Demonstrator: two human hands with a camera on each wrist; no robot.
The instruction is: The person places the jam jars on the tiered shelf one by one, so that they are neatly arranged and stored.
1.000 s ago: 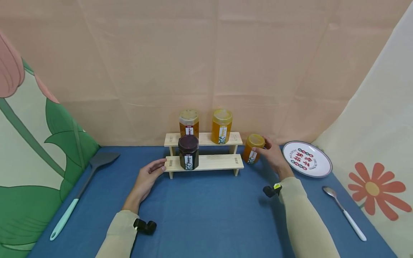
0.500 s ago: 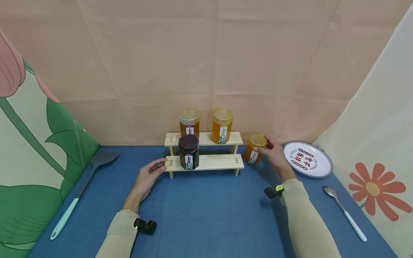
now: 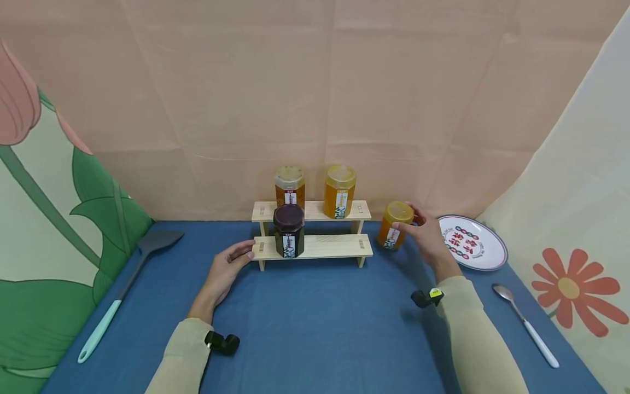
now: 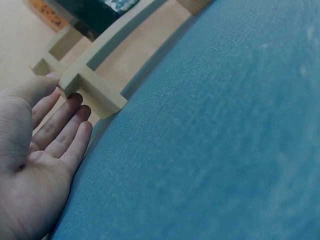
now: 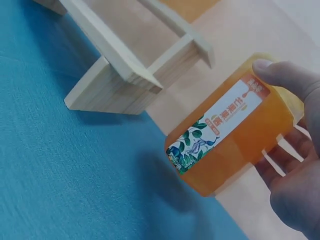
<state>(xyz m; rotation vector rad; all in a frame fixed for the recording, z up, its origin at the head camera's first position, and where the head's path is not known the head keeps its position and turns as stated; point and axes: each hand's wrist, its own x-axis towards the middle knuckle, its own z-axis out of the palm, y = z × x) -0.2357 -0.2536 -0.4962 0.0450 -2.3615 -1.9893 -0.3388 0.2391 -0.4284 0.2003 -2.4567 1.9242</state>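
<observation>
In the head view a small two-step wooden rack (image 3: 330, 247) stands at the back of the table. My left hand (image 3: 223, 275) holds the left end of its lower step, thumb and fingers at the board's edge, as the left wrist view shows. My right hand (image 3: 429, 241) grips an orange jam jar (image 3: 394, 225) with a yellow lid, right of the rack. The jar is tilted; a shadow lies on the cloth below it in the right wrist view. A dark jar (image 3: 289, 232) stands on the lower step. An amber jar (image 3: 290, 186) and a yellow jar (image 3: 339, 192) occupy the upper step.
A grey spatula with a mint handle (image 3: 100, 331) lies at the left. To the right are a white oval plate (image 3: 472, 243) with red print and a spoon (image 3: 526, 325). A beige cloth backdrop (image 3: 315, 98) rises behind the blue tablecloth (image 3: 315, 328).
My right hand has moved slightly right with the orange jam jar, away from the rack. The left hand stays at the rack's left end. The other jars keep their places.
</observation>
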